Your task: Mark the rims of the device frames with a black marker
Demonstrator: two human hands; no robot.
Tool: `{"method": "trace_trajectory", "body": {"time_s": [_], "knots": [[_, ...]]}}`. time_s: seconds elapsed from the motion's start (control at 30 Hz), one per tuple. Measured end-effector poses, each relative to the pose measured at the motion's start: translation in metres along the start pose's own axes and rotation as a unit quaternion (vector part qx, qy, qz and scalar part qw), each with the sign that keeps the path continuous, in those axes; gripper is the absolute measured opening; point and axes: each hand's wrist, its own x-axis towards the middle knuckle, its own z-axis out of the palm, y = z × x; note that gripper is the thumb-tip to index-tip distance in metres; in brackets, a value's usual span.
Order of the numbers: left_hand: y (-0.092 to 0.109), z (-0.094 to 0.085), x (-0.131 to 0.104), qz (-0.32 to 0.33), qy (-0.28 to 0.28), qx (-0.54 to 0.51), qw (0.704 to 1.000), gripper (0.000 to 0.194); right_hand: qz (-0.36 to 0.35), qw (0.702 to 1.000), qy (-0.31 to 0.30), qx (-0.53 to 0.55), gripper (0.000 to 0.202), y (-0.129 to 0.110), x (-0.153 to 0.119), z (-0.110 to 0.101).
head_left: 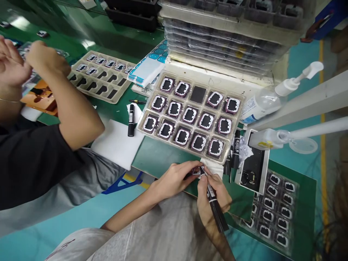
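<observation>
My right hand point(213, 194) grips a black marker pen point(212, 197), its tip pointing up and away from me. Between the fingers of my left hand point(178, 177) is a small watch-case-like part point(196, 170), mostly covered by the fingers. The pen's tip meets the part or lies right at its edge; I cannot tell which. Just beyond my hands sits a clear plastic tray point(187, 125) with rows of similar white-rimmed, dark-centred parts. One compartment point(198, 94) in its back row shows only a dark bottom.
A co-worker's raised hands point(47, 59) are at the left, near a beige tray point(100, 76). Stacked trays point(225, 43) stand behind. Another marker point(131, 120) lies on white foam point(116, 145). Right are a pump bottle point(268, 96), a small box point(254, 163) and another filled tray point(277, 210).
</observation>
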Motion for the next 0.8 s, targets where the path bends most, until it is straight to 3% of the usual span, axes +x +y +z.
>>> {"method": "trace_trajectory", "body": {"time_s": [0.17, 0.37, 0.6, 0.8], "knots": [[0.0, 0.001, 0.0, 0.0, 0.002, -0.019, 1.0, 0.046, -0.019, 1.0, -0.005, -0.003, 0.042, -0.002, 0.002, 0.0], [0.0, 0.002, -0.001, -0.001, 0.004, -0.035, 0.999, 0.042, -0.023, 1.0, 0.008, -0.009, 0.041, -0.005, 0.003, 0.001], [-0.002, 0.003, 0.0, 0.005, 0.013, -0.053, 0.998, 0.046, -0.025, 1.0, 0.015, -0.012, 0.024, -0.007, 0.006, -0.002], [-0.003, 0.004, -0.001, 0.015, 0.025, -0.064, 0.998, 0.043, -0.026, 1.0, 0.012, -0.007, 0.022, -0.014, 0.01, 0.0]]}}
